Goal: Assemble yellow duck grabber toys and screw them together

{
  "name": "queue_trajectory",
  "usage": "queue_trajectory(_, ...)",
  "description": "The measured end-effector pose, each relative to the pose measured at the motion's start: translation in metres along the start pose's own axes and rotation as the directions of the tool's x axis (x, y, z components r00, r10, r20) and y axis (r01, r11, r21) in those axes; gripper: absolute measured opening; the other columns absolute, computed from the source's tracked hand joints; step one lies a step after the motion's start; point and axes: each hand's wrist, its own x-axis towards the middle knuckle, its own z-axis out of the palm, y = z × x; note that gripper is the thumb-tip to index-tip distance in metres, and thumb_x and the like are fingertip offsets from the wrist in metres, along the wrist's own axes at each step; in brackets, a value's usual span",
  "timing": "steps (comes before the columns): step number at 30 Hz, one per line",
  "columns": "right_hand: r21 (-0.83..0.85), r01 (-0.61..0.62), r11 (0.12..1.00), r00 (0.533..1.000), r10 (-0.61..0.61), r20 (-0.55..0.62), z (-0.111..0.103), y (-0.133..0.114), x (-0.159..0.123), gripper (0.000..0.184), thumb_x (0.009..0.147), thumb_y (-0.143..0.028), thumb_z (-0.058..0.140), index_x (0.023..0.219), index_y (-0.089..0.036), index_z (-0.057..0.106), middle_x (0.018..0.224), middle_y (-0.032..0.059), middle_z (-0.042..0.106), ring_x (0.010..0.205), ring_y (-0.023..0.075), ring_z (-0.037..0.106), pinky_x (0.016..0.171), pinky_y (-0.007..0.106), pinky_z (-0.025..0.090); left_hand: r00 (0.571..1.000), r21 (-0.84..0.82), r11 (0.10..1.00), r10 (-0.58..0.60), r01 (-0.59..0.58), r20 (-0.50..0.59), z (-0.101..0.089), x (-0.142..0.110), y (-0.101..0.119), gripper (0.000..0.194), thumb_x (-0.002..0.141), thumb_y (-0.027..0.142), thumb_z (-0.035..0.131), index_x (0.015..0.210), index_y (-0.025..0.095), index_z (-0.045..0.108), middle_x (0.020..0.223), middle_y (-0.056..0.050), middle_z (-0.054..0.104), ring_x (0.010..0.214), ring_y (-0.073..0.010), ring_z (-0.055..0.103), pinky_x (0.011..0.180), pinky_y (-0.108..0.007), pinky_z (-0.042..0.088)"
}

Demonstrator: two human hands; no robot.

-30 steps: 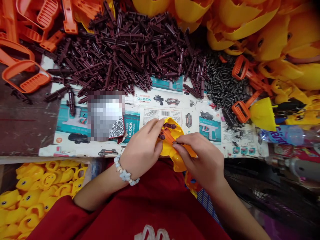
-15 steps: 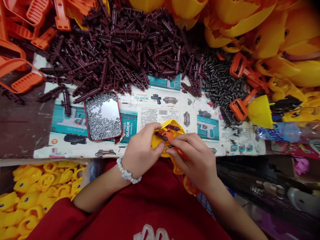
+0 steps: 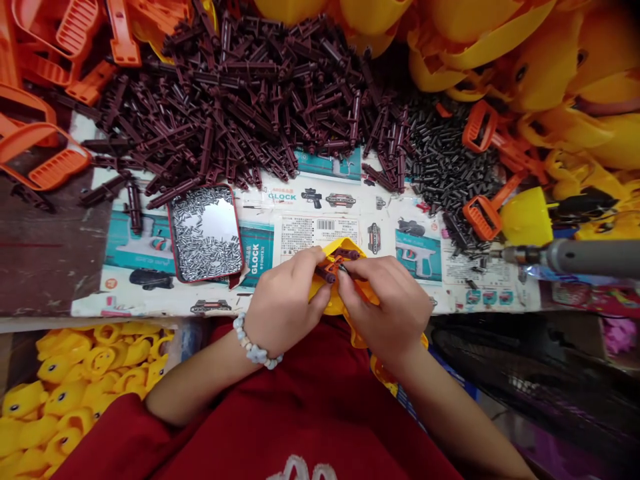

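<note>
My left hand [image 3: 285, 300] grips a yellow plastic toy shell [image 3: 336, 250] at the near edge of the table, fingers curled round its left side. Inside the shell sit an orange piece and a dark maroon rod [image 3: 326, 273]. My right hand [image 3: 387, 303] is closed over the shell's right side, its fingertips pinched on a small dark part that I cannot name, pressed against the maroon rod. Both hands touch over the shell.
A red tin of small metal pins [image 3: 206, 231] lies left of the hands. Behind are a heap of maroon rods [image 3: 240, 100], small black tubes [image 3: 443, 160], orange frames [image 3: 45, 147] and yellow shells [image 3: 525, 47]. A power screwdriver [image 3: 570, 257] hangs at right. Yellow ducks [image 3: 75, 380] fill a bin at lower left.
My right hand has slid left onto the shell's middle, closing against my left hand. The power screwdriver has swung into view at right.
</note>
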Motion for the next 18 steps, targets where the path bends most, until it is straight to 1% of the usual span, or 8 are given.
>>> queue_trajectory(4, -0.134, 0.056, 0.989, 0.998, -0.052, 0.035, 0.001, -0.004, 0.003, 0.011, 0.093, -0.015, 0.05, 0.089, -0.011, 0.058, 0.082, 0.004, 0.058, 0.072, 0.0161, 0.051, 0.067, 0.028, 0.042, 1.0, 0.056, 0.998, 0.023, -0.024, 0.012, -0.001, 0.0, 0.002, 0.025, 0.083, 0.019, 0.05, 0.107, 0.013, 0.048, 0.099, -0.01, 0.068, 0.081, -0.0187, 0.068, 0.068, -0.028, 0.056)
queue_trajectory(7, -0.166, 0.106, 0.98, 0.994, -0.1, 0.043, 0.001, -0.006, 0.004, 0.008, 0.092, -0.01, 0.05, 0.09, -0.009, 0.058, 0.082, 0.0067, 0.057, 0.071, 0.0167, 0.05, 0.065, 0.028, 0.042, 1.0, 0.063, 0.998, 0.019, -0.019, 0.004, -0.001, -0.001, 0.003, 0.024, 0.083, 0.019, 0.049, 0.107, 0.014, 0.048, 0.099, -0.009, 0.068, 0.081, -0.0187, 0.068, 0.069, -0.028, 0.056)
queue_trajectory(9, -0.154, 0.124, 0.98, 0.992, -0.118, 0.046, 0.001, -0.005, 0.003, 0.008, 0.091, -0.008, 0.05, 0.093, -0.009, 0.057, 0.083, 0.0077, 0.057, 0.073, 0.0173, 0.051, 0.067, 0.029, 0.043, 1.0, 0.046, 0.999, 0.02, -0.02, -0.005, 0.0, -0.002, 0.001, 0.025, 0.084, 0.02, 0.049, 0.108, 0.014, 0.047, 0.102, -0.01, 0.068, 0.086, -0.0194, 0.068, 0.073, -0.029, 0.056)
queue_trajectory(12, -0.067, 0.098, 0.993, 0.993, -0.093, 0.067, -0.005, -0.002, -0.001, 0.009, 0.093, -0.009, 0.048, 0.096, -0.012, 0.056, 0.086, 0.0053, 0.058, 0.076, 0.0158, 0.053, 0.07, 0.027, 0.045, 0.999, -0.049, 0.998, 0.037, -0.037, 0.001, 0.003, -0.003, -0.004, 0.027, 0.084, 0.02, 0.049, 0.111, 0.015, 0.046, 0.108, -0.011, 0.066, 0.098, -0.0199, 0.065, 0.083, -0.031, 0.055)
queue_trajectory(14, -0.024, 0.044, 0.999, 0.999, -0.043, 0.029, -0.013, 0.002, -0.002, 0.004, 0.093, -0.015, 0.053, 0.096, -0.015, 0.055, 0.089, 0.0047, 0.058, 0.081, 0.0166, 0.055, 0.075, 0.028, 0.046, 0.999, -0.13, 0.991, 0.027, -0.022, 0.035, 0.003, -0.002, -0.007, 0.031, 0.084, 0.019, 0.051, 0.114, 0.016, 0.045, 0.112, -0.01, 0.064, 0.105, -0.0199, 0.062, 0.09, -0.032, 0.053)
queue_trajectory(15, 0.012, 0.018, 1.0, 1.0, -0.019, 0.02, -0.017, 0.004, -0.001, 0.01, 0.092, -0.021, 0.056, 0.101, -0.015, 0.054, 0.096, 0.0063, 0.057, 0.088, 0.0188, 0.055, 0.08, 0.03, 0.046, 0.999, -0.176, 0.984, 0.02, -0.012, 0.044, 0.002, -0.002, -0.007, 0.031, 0.084, 0.017, 0.051, 0.114, 0.017, 0.045, 0.114, -0.01, 0.063, 0.107, -0.0199, 0.061, 0.093, -0.034, 0.051)
queue_trajectory(16, 0.079, 0.0, 0.997, 0.999, -0.004, 0.049, -0.022, 0.008, 0.002, 0.02, 0.092, -0.026, 0.057, 0.108, -0.015, 0.052, 0.104, 0.0082, 0.055, 0.096, 0.0209, 0.054, 0.084, 0.032, 0.046, 0.999, -0.231, 0.973, 0.009, 0.001, 0.042, 0.0, -0.001, -0.007, 0.03, 0.084, 0.015, 0.05, 0.113, 0.018, 0.046, 0.116, -0.01, 0.062, 0.109, -0.0201, 0.06, 0.095, -0.035, 0.05)
queue_trajectory(18, 0.293, -0.064, 0.954, 0.982, 0.008, 0.19, -0.03, 0.019, 0.01, 0.036, 0.09, -0.034, 0.058, 0.119, -0.016, 0.049, 0.114, 0.0101, 0.051, 0.106, 0.0227, 0.052, 0.089, 0.032, 0.047, 1.0, -0.397, 0.917, -0.022, 0.029, 0.02, -0.006, -0.001, -0.005, 0.029, 0.085, 0.016, 0.05, 0.113, 0.021, 0.047, 0.121, -0.011, 0.058, 0.116, -0.0211, 0.055, 0.1, -0.038, 0.047)
